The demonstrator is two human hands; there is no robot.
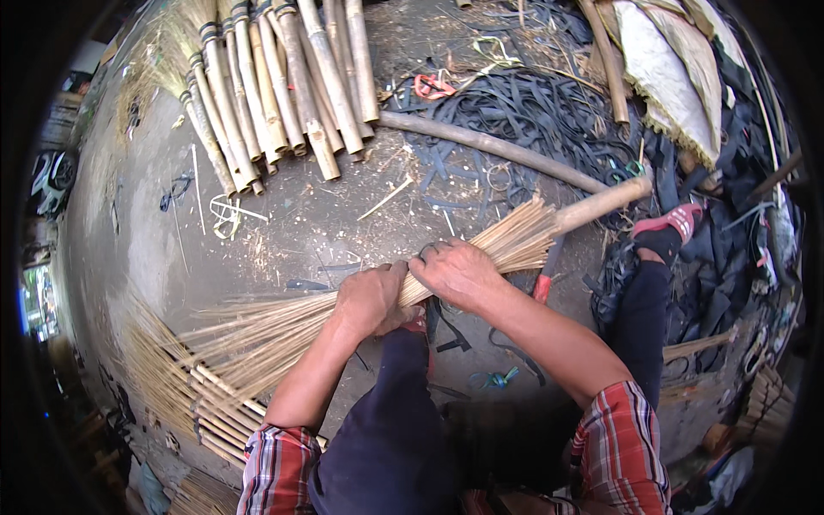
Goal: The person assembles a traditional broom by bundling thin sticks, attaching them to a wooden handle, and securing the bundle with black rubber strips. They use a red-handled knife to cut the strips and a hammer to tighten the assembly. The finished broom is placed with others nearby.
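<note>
Inspector A: State the containers first.

Inspector B: One pale, sack-like sheet (674, 81) lies in folds at the upper right, its edge frayed. Whether it encloses anything, I cannot tell.

Inspector A: Counts, please.

Inspector B: One stalk bundle (296, 322) lies slantwise across the middle, in front of the person. One bamboo handle (605, 204) projects from its right end, pointing up and to the right. One long bamboo pole (493, 148) lies on the floor (154, 232) beyond it, and one shorter pole (606, 60) lies beside the sheet. One red-handled tool (542, 287) is partly hidden just below the bundle's right end. One red loop (433, 87) lies near the heap of black strips (532, 107), and one green knotted strip (495, 378) lies between the forearms. The broom stack (275, 86) at the upper left holds more than ten bamboo handles; overlap prevents an exact figure. A second broom group (227, 403) at the lower left has several, also partly covered.

Inspector A: And the grip?

Inspector B: Two hands, both on the bundle. The left hand (373, 296) wraps around it near its middle, thumb side toward the right hand. The right hand (455, 273) is just beside it, toward the handle, fingers curled over the top. Both grips are closed on stalks; the undersides are hidden.
</note>
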